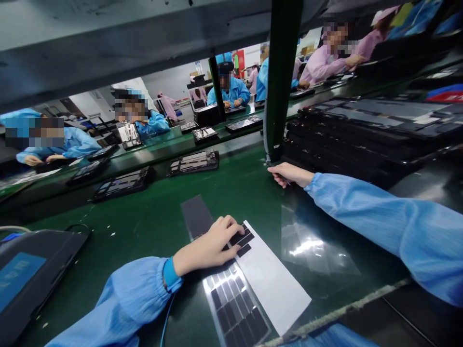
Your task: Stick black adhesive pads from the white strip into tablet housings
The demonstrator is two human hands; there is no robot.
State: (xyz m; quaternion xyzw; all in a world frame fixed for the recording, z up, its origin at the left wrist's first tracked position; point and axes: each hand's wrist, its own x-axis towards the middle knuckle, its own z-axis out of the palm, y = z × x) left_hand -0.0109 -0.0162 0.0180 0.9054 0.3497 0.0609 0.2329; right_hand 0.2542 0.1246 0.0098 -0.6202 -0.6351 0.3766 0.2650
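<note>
My left hand (208,243) lies over the sheets on the bench, fingers spread and thumb apart. Its fingertips touch the black adhesive strips (247,239) at the top of a white backing sheet (273,282). Beneath and below that hand is a clear sheet of black rectangular stickers (237,303). A dark grey strip (197,214) sticks out beyond the knuckles. Farther off, beside the foot of a green post, my right hand (291,174) is closed round a thin dark pointed tool (287,181), mostly hidden by the fingers.
Stacked black device panels (361,140) stand at the right. Clear film (314,246) lies on the green bench (144,231). Opened devices (195,163) line the back ledge. A dark case (39,270) is at left; a green post (284,82) rises ahead. Co-workers sit opposite.
</note>
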